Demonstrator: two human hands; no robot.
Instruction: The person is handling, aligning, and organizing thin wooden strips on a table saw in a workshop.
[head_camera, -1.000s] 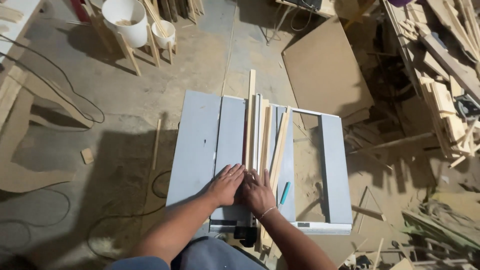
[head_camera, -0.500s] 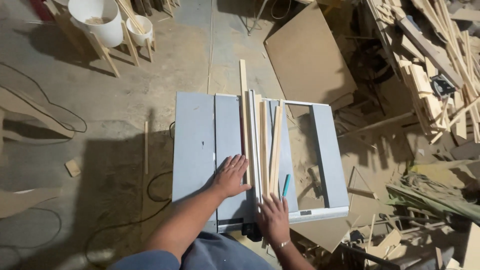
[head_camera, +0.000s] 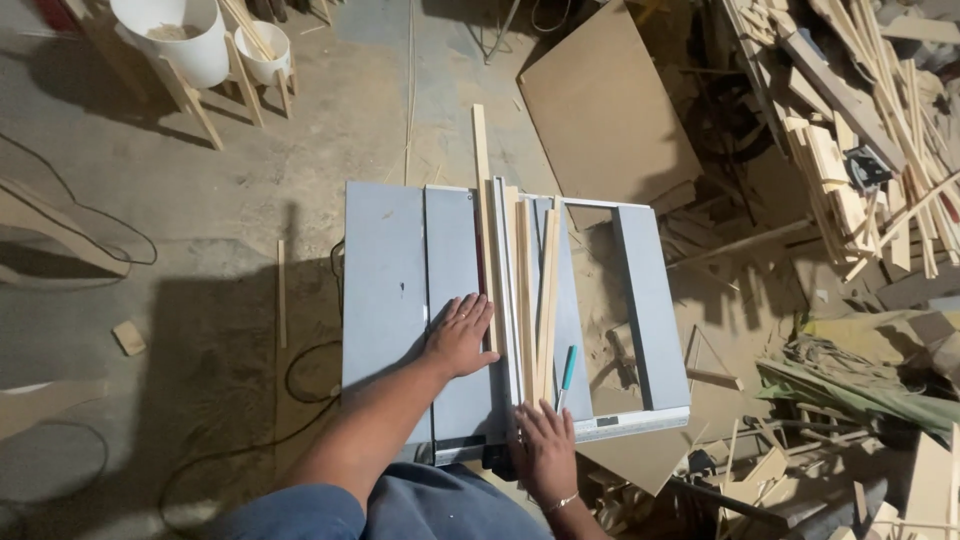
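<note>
Far left, floor: dark cables (head_camera: 60, 215) looping over concrete; a small wood block (head_camera: 128, 337); a thin stick (head_camera: 282, 292) lying loose.

Upper left: two white buckets (head_camera: 170, 35) on wooden stands, the larger holding sawdust-coloured fill.

Centre: grey saw worktop (head_camera: 385, 290), flat, with an open gap on its right half. A bundle of strips (head_camera: 525, 290) lies lengthwise along the middle, pale wood, side by side; one longer strip (head_camera: 481, 160) overhangs the far edge.

Left hand (head_camera: 460, 335): flat on the worktop, fingers spread and released, fingertips touching the leftmost strip of the bundle. Pressing, not gripping.

Right hand (head_camera: 545, 450): at the near edge, palm down on the near ends of the strips, fingers extended. Whether they curl around any strip cannot be told.

Teal pen (head_camera: 567, 372): lies on the worktop just right of the bundle, near the right hand.

Handling note, judged: strips are light, thin and stiff along the grain, yet likely to flex and snap if lifted by one end. They slide easily on the smooth worktop and against each other. Best held flat under the palm, or pinched at the near ends with the other hand steadying mid-length.

Upper centre: brown board (head_camera: 600, 110) lying on the floor beyond the worktop.

Right: a large heap of offcuts (head_camera: 860, 130), slats and scraps; more scraps (head_camera: 770, 470) below the near right corner.
</note>
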